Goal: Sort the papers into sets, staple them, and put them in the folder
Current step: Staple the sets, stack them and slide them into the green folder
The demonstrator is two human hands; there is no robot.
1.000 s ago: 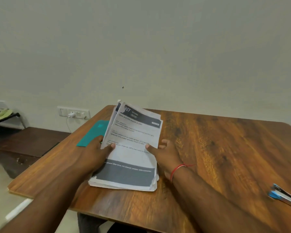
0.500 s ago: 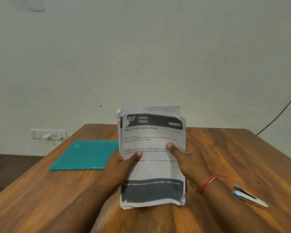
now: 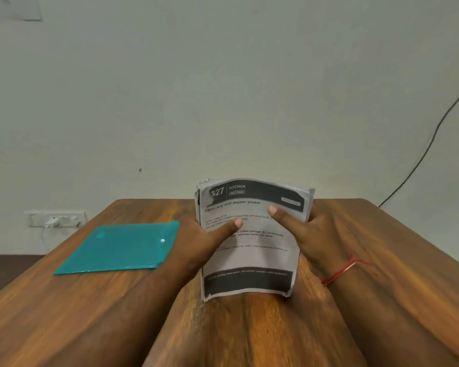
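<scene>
A stack of printed papers (image 3: pixel 252 260) stands upright on its lower edge on the wooden table (image 3: pixel 249 327). Its top sheet has a dark header and a dark footer band. My left hand (image 3: pixel 196 245) grips the stack's left side, thumb across the front. On the right side my right hand (image 3: pixel 313 234) holds it the same way; a red thread circles that wrist. A teal folder (image 3: pixel 117 247) with a white snap button lies flat to the left, shut. The stapler is out of view.
A pale wall rises just behind the table's far edge. A wall socket with a white charger (image 3: pixel 55 221) sits at the left. A black cable (image 3: pixel 421 154) runs down the wall at the right.
The stack was lifted from lying flat to standing upright between both hands. The view swung right and then closer, and the stapler, seen at the right earlier, has left the frame.
</scene>
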